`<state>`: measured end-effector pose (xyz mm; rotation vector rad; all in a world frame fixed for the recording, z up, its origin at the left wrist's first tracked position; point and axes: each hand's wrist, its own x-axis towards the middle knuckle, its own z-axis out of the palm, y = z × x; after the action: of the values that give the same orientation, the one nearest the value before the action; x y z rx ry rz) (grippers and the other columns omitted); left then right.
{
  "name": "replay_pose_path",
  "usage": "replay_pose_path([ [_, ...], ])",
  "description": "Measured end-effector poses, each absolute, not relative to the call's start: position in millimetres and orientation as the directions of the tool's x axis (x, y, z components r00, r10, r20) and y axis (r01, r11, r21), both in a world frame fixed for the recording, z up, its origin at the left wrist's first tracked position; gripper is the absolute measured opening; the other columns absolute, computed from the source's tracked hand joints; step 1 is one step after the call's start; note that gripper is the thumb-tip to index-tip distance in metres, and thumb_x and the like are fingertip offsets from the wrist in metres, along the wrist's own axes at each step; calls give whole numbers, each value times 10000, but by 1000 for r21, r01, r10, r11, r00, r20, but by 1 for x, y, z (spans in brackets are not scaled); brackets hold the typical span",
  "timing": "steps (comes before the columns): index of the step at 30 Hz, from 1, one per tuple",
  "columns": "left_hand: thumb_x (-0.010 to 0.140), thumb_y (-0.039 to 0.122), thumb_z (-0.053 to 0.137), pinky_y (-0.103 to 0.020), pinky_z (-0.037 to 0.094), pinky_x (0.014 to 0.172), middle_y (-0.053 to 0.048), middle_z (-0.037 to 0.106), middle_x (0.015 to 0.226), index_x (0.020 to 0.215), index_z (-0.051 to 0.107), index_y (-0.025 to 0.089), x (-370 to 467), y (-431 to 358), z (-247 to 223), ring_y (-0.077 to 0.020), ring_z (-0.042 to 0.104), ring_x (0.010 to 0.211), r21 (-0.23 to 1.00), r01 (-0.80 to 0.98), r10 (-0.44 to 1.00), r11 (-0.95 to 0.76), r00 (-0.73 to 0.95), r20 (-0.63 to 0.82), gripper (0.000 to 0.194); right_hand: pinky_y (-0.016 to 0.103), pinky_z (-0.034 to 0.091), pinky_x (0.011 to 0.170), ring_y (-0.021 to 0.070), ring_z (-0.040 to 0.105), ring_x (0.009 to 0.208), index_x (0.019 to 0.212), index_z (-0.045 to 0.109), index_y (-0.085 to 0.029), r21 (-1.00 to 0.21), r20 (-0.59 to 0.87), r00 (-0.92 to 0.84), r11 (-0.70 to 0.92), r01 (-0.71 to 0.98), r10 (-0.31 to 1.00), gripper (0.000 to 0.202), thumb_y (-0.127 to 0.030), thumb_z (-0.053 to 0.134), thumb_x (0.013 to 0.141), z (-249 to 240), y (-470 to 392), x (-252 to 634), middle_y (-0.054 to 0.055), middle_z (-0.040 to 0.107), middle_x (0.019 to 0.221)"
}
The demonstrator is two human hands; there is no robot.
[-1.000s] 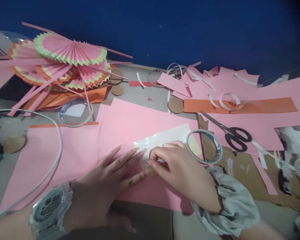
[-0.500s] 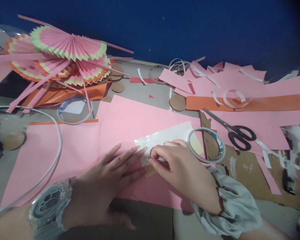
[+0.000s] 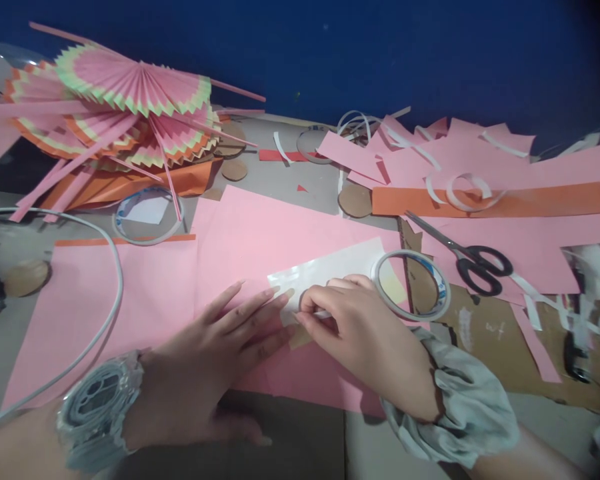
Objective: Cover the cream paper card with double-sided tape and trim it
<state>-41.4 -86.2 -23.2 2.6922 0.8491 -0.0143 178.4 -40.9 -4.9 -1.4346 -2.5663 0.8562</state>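
Observation:
A glossy white sheet (image 3: 325, 263) lies on a large pink paper (image 3: 260, 220), with a yellowish piece showing at its right end. My left hand (image 3: 230, 340) rests flat with fingers spread, its fingertips on the white sheet's left part. Over the sheet's lower edge my right hand (image 3: 350, 320) is closed, thumb and forefinger pinched together. A bit of white shows between those fingers, but what it belongs to is hidden. Touching or just beside the right knuckles is a roll of clear tape (image 3: 445, 287), lying over the sheet's right end.
Black-handled scissors (image 3: 480, 267) lie to the right, near an orange strip (image 3: 540, 200) and pink scraps. Pleated paper fans (image 3: 145, 87) are heaped at back left. Another tape ring (image 3: 177, 230) and a white cable (image 3: 119, 273) are at left. Cardboard (image 3: 510, 360) lies at lower right.
The view has shifted very slightly. Both hands stay almost in place, the left flat and the right pinched over the white sheet.

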Motion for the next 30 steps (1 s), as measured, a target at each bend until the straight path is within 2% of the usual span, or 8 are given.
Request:
replay_pose_path([
  [9, 790, 730, 343, -448, -84, 1117, -104, 310, 1492, 1450, 246, 188, -41, -85, -21, -297, 157, 1397, 300, 560, 558, -772, 824, -101, 860, 302, 279, 783, 113, 451, 621, 699, 519, -201, -502, -200, -560, 407, 763, 804, 153, -185, 524, 851, -4, -41, 178, -65, 507, 592],
  [14, 805, 674, 410, -440, -76, 1122, -95, 322, 1487, 1467, 167, 197, -41, -85, -21, -278, 182, 1394, 279, 562, 562, -779, 822, -87, 851, 305, 281, 783, 119, 452, 623, 698, 513, -202, -500, -200, -562, 410, 763, 803, 154, -183, 518, 850, -3, -43, 178, -60, 504, 591],
  [22, 804, 660, 438, -455, 35, 1148, -91, 341, 1480, 1388, 376, 146, -47, -87, -22, -285, 168, 1396, 294, 587, 595, -754, 800, -70, 780, 295, 275, 789, 106, 432, 614, 697, 499, -199, -502, -192, -565, 415, 759, 802, 153, -171, 522, 845, -6, -42, 178, -73, 478, 586],
  [26, 826, 652, 411, -464, 69, 1146, -104, 303, 1495, 1386, 369, 110, -48, -87, -22, -293, 166, 1395, 272, 584, 595, -765, 803, -50, 780, 296, 276, 786, 107, 429, 607, 686, 496, -198, -505, -190, -557, 406, 762, 809, 161, -180, 532, 842, -6, -42, 179, -75, 469, 570],
  [30, 839, 666, 355, -447, 22, 1145, -84, 292, 1502, 1410, 336, 149, -44, -85, -23, -279, 180, 1394, 239, 595, 595, -768, 800, -78, 770, 300, 278, 784, 109, 435, 610, 685, 494, -198, -510, -181, -563, 412, 755, 807, 162, -177, 532, 841, -6, -42, 180, -71, 483, 579],
])
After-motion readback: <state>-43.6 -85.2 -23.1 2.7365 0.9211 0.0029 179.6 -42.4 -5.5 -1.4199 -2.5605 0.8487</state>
